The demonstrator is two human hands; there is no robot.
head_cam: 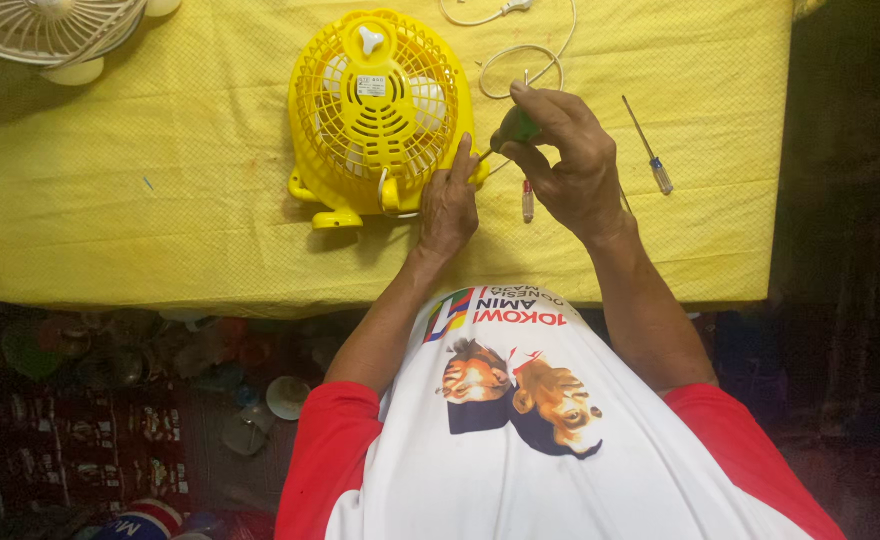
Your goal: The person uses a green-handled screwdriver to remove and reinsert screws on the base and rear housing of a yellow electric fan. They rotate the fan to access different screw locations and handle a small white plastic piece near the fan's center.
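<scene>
Right hand [570, 160] grips a green-handled screwdriver [516, 127]; left hand [450, 205] steadies yellow fan [375, 105] on yellow cloth [160, 200].

Table top under yellow cloth [160, 220] lay open at 9 o'clock of the yellow fan [378, 115], a broad bare stretch. At 3 o'clock of the fan, room was tight: left hand [450, 205] touched its rim, right hand [565, 160] gripped a green-handled screwdriver [515, 128] just beside. White cable [520, 60] looped at 1 o'clock. A blue-handled screwdriver [648, 148] and a red-handled screwdriver [527, 200] lay near the right hand. White fan [50, 30] blocked the 10 o'clock corner.
</scene>
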